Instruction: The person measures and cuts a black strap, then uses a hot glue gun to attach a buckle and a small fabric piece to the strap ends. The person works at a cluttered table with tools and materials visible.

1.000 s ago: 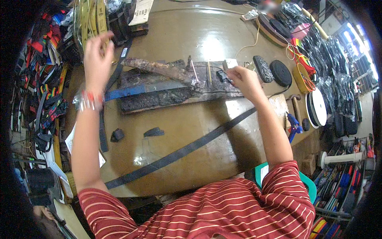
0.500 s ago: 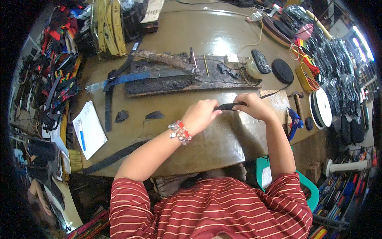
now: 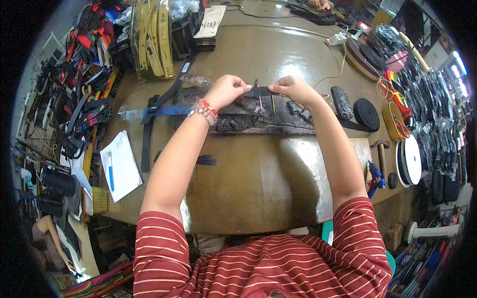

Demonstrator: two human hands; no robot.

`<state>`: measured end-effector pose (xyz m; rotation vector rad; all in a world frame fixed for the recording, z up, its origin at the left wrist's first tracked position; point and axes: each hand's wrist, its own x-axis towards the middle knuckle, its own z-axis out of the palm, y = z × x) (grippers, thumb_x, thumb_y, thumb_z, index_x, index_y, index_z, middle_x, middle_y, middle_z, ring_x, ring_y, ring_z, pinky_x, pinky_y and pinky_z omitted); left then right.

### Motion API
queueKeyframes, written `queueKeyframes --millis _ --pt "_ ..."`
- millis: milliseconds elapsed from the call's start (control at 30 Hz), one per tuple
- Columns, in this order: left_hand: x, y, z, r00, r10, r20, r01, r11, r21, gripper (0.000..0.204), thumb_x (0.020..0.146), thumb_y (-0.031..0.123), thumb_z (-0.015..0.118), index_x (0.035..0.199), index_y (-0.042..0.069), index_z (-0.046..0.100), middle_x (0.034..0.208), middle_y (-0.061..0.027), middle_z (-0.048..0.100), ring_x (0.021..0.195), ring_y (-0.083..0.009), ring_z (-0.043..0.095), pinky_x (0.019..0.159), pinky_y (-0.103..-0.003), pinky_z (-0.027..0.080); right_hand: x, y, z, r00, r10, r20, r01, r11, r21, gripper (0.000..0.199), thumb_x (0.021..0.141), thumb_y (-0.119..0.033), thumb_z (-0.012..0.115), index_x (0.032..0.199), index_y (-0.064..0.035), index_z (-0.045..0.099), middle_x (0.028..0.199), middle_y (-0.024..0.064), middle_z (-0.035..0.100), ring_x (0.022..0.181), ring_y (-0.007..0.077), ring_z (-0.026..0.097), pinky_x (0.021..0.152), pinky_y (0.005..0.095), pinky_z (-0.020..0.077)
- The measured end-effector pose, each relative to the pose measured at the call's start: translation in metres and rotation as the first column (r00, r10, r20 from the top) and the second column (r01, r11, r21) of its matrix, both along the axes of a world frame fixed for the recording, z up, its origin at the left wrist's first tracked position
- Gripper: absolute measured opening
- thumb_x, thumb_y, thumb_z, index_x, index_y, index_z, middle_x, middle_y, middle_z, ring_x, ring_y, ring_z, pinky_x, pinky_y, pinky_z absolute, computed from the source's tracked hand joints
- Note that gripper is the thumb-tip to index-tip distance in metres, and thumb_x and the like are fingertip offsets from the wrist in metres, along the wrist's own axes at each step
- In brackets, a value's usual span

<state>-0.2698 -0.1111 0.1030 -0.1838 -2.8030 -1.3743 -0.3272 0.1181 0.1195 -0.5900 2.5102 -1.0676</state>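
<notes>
Both hands are raised over the far part of a brown worktable (image 3: 248, 174). My left hand (image 3: 226, 91) and my right hand (image 3: 294, 90) pinch the two ends of a short piece of black strap (image 3: 260, 92), held taut between them. The strap hangs just above a charred, blackened wooden board (image 3: 248, 119) lying across the table. A beaded bracelet sits on my left wrist (image 3: 203, 110). A thin upright tool with a glowing red tip (image 3: 260, 102) stands on the board right under the strap.
A blue strap (image 3: 164, 110) and a black strap (image 3: 147, 144) lie left of the board. A white notepad with a blue pen (image 3: 119, 166) sits near the left edge. Black webbing rolls (image 3: 366, 113), a white roll (image 3: 410, 160) and a hammer (image 3: 381, 151) crowd the right side. Strap bundles (image 3: 149, 35) stand at the back left.
Both hands have lifted from the near middle of the table to above the charred board, carrying the short strap piece. One second ago the left hand was far out to the left.
</notes>
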Motion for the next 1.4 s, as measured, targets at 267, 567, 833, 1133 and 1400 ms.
queueKeyframes --millis 267,567,833,1133,1400 --pt "-0.004 -0.003 -0.011 1.000 -0.014 -0.010 0.013 0.997 -0.070 0.033 0.083 0.033 0.068 0.083 0.000 0.069 0.068 -0.0047 0.064 0.063 -0.0111 0.055 0.062 -0.028 0.045 -0.001 -0.002 -0.009 0.998 0.052 -0.018 -0.053 0.998 -0.023 0.035 0.084 -0.034 0.067 0.080 0.0008 0.067 0.061 -0.0017 0.049 0.061 0.0099 0.043 0.056 0.0288 0.0363" --pt "-0.003 -0.001 -0.008 0.998 -0.039 -0.040 0.031 0.983 -0.180 0.034 0.082 0.034 0.068 0.081 0.000 0.068 0.069 -0.0102 0.065 0.063 -0.0183 0.059 0.063 -0.033 0.047 0.004 -0.001 -0.026 0.989 0.075 -0.128 -0.075 0.997 0.005 0.039 0.083 -0.036 0.068 0.083 0.0028 0.067 0.065 0.0069 0.058 0.062 0.0164 0.051 0.060 0.0334 0.0423" --pt "0.002 0.003 -0.011 0.993 0.075 -0.088 -0.090 0.979 -0.186 0.029 0.081 0.029 0.066 0.083 0.000 0.070 0.082 -0.0190 0.068 0.078 -0.0300 0.066 0.075 -0.038 0.050 0.013 -0.005 -0.030 0.934 0.046 -0.354 0.026 0.980 0.196 0.038 0.079 -0.034 0.071 0.089 0.0023 0.069 0.083 0.0174 0.068 0.083 0.0339 0.065 0.074 0.0400 0.0499" --pt "0.058 0.000 0.106 0.924 -0.004 -0.382 0.069 0.985 0.156 0.022 0.083 0.020 0.065 0.092 0.000 0.070 0.083 -0.0119 0.071 0.077 -0.0147 0.067 0.068 -0.029 0.052 0.131 -0.036 0.032 0.990 -0.065 -0.125 -0.038 0.728 -0.685 0.065 0.082 -0.028 0.072 0.133 0.0011 0.044 0.126 0.0187 0.054 0.119 0.0290 0.050 0.102 0.0403 0.0385" --pt "0.092 -0.054 0.196 0.701 0.482 -0.525 -0.114 0.803 0.585 0.013 0.087 0.012 0.062 0.091 0.000 0.065 0.075 -0.0007 0.063 0.063 -0.0094 0.056 0.056 -0.024 0.044 0.208 -0.060 0.026 0.835 0.493 0.245 -0.124 0.603 -0.788 0.014 0.089 -0.013 0.063 0.098 -0.0025 0.061 0.084 -0.0011 0.063 0.077 0.0074 0.058 0.072 0.0233 0.0472"
